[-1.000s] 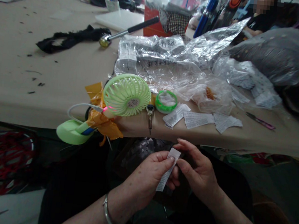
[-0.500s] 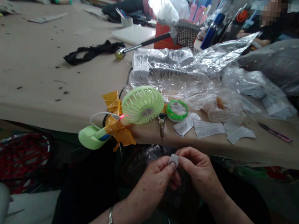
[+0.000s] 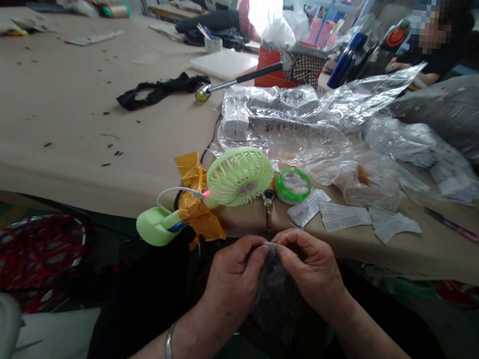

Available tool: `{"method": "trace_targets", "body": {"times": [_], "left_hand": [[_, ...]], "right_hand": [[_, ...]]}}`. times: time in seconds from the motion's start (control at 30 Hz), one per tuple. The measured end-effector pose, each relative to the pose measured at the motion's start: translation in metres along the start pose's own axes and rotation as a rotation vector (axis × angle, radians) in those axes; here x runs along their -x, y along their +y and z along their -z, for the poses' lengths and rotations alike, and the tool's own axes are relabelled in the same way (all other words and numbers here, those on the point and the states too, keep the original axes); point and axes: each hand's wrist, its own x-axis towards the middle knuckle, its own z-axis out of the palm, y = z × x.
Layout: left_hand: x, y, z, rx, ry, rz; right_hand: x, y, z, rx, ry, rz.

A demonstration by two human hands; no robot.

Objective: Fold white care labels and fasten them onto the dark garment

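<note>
My left hand (image 3: pixel 233 272) and my right hand (image 3: pixel 311 268) meet in front of my lap, just below the table edge. Both pinch a small white paper label (image 3: pixel 270 244), of which only the top edge shows between the fingertips. Dark patterned fabric (image 3: pixel 274 296) lies under the hands. A bracelet (image 3: pixel 169 350) circles my left wrist. On the table edge right above the hands lie several white printed labels (image 3: pixel 344 216), a green ring-shaped tape dispenser (image 3: pixel 292 185) and a small metal tool (image 3: pixel 268 205).
A green desk fan (image 3: pixel 240 177), taped on with yellow tape (image 3: pixel 195 203), stands at the table (image 3: pixel 58 122) edge. Clear plastic bags of labels (image 3: pixel 287 122), a hammer (image 3: pixel 232 83), black cloth (image 3: pixel 163 90) and pink-handled snips (image 3: pixel 453 224) lie beyond. A person sits at far right.
The long white label has been folded down between my fingertips until only its edge shows. The view has tilted up and shifted left.
</note>
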Motion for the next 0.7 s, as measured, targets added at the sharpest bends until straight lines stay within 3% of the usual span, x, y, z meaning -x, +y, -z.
{"method": "trace_targets", "body": {"times": [0.2,0.7], "left_hand": [[-0.0037,-0.0005,0.0022,-0.127,0.035,-0.079],[-0.0101,-0.0048,0.0015,-0.126,0.049,-0.104]], "right_hand": [[-0.0066,-0.0037,-0.0011,0.113,0.008,0.054],[-0.0104,0.0001,-0.0036,0.157,0.058,0.088]]}}
